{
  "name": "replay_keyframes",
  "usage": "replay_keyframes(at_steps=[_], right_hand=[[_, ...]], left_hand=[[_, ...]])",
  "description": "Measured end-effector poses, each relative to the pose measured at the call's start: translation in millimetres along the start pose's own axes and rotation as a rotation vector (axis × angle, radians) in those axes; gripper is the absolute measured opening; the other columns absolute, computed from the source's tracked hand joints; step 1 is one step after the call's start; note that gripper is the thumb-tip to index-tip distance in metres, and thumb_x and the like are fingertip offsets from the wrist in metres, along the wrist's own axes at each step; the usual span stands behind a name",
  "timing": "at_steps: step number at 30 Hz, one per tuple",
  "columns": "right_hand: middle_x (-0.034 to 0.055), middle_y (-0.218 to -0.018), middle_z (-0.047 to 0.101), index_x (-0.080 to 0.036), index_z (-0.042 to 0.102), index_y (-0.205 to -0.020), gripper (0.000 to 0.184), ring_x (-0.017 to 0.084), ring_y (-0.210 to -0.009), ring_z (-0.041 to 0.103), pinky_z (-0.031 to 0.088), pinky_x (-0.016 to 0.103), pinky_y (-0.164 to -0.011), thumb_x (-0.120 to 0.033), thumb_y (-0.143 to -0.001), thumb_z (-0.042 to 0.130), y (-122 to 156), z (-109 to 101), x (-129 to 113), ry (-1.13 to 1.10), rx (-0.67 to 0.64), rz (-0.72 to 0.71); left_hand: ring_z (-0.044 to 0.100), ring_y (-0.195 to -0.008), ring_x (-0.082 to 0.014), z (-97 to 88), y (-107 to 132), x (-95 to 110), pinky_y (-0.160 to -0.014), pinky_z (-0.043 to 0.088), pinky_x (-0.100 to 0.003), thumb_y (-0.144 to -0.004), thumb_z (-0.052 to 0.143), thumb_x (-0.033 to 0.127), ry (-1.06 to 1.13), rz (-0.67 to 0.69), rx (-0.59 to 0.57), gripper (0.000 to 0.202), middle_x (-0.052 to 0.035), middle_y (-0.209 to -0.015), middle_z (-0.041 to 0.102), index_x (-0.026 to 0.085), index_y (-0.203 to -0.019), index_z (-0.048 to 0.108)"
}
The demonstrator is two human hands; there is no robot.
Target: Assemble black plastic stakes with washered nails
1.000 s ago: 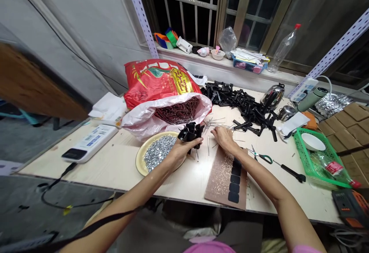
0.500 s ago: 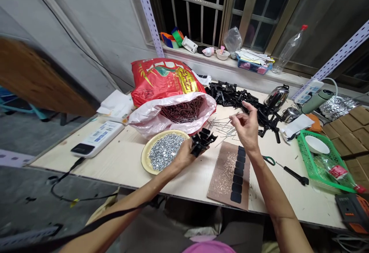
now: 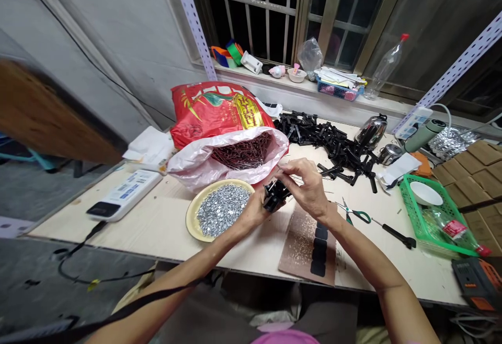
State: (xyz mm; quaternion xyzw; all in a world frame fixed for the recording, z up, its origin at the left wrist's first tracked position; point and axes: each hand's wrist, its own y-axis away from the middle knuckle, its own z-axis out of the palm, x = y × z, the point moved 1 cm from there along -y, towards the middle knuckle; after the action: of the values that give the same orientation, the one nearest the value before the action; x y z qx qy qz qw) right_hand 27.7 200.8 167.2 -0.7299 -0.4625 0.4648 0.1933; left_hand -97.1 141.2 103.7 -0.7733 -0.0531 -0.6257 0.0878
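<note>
My left hand (image 3: 254, 212) grips a cluster of black plastic parts (image 3: 274, 196) just above the table, right of a yellow plate of small silver pieces (image 3: 220, 209). My right hand (image 3: 309, 188) is closed in a pinch on a thin metal pin, held against the top of that black cluster. Loose pins (image 3: 304, 179) lie on the table behind my hands. A brown card with black pads (image 3: 311, 242) lies under my right wrist.
An open white and red bag of reddish pins (image 3: 239, 150) sits behind the plate. A pile of black parts (image 3: 329, 142) spreads at the back. Scissors (image 3: 355, 213), a screwdriver (image 3: 394, 233), a green basket (image 3: 435, 213), a kettle (image 3: 371, 130) and a scale (image 3: 123, 194) are around.
My right hand picked a pin from the table, lifted it, then came down and left to the black parts in my left hand. The left hand stayed near the plate.
</note>
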Motion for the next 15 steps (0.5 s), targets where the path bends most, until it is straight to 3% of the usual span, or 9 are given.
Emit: replay_keyframes(at_steps=[5, 8, 11, 13, 15], right_hand=[[0.0029, -0.097, 0.069, -0.022, 0.066, -0.098, 0.012, 0.018, -0.098, 0.059, 0.043, 0.035, -0.089, -0.027, -0.091, 0.058, -9, -5, 15, 0.101, -0.230, -0.032], [0.0060, -0.107, 0.067, -0.019, 0.065, -0.106, 0.019, 0.018, -0.102, 0.057, 0.042, 0.032, -0.091, -0.025, -0.094, 0.052, -16, -13, 45, 0.317, -0.285, 0.197], [0.0096, -0.102, 0.068, -0.015, 0.069, -0.095, 0.022, 0.022, -0.101, 0.056, 0.042, 0.032, -0.086, -0.020, -0.095, 0.047, -12, -7, 79, 0.665, -0.580, 0.486], [0.0122, -0.099, 0.068, -0.013, 0.071, -0.086, 0.022, 0.024, -0.101, 0.056, 0.042, 0.032, -0.083, -0.015, -0.091, 0.050, -4, 5, 95, 0.755, -0.735, 0.564], [0.0148, -0.099, 0.068, -0.011, 0.070, -0.083, 0.021, 0.024, -0.102, 0.055, 0.041, 0.032, -0.084, -0.009, -0.088, 0.051, 4, 18, 104, 0.759, -0.769, 0.570]], left_hand=[[0.052, -0.060, -0.0160, -2.2, -5, 3, -0.057, 0.043, -0.026, -0.053, 0.075, 0.042, 0.037, -0.053, 0.036, 0.031, 0.0009, -0.059, 0.057, 0.018, -0.058, 0.056], [0.058, -0.063, -0.0195, -8.0, -3, 5, -0.064, 0.047, -0.030, -0.055, 0.074, 0.045, 0.050, -0.084, 0.076, 0.031, -0.0017, -0.062, 0.064, 0.017, -0.065, 0.063], [0.063, -0.070, -0.0231, -12.5, 1, 9, -0.071, 0.050, -0.033, -0.057, 0.073, 0.047, 0.052, -0.092, 0.082, 0.032, -0.0045, -0.067, 0.069, 0.017, -0.066, 0.066], [0.065, -0.073, -0.0246, -13.5, 3, 12, -0.074, 0.050, -0.035, -0.057, 0.074, 0.046, 0.054, -0.098, 0.062, 0.032, -0.0058, -0.072, 0.072, 0.017, -0.067, 0.068], [0.066, -0.075, -0.0254, -13.3, 3, 13, -0.076, 0.050, -0.035, -0.057, 0.075, 0.045, 0.060, -0.116, 0.051, 0.031, -0.0063, -0.074, 0.073, 0.017, -0.069, 0.069]])
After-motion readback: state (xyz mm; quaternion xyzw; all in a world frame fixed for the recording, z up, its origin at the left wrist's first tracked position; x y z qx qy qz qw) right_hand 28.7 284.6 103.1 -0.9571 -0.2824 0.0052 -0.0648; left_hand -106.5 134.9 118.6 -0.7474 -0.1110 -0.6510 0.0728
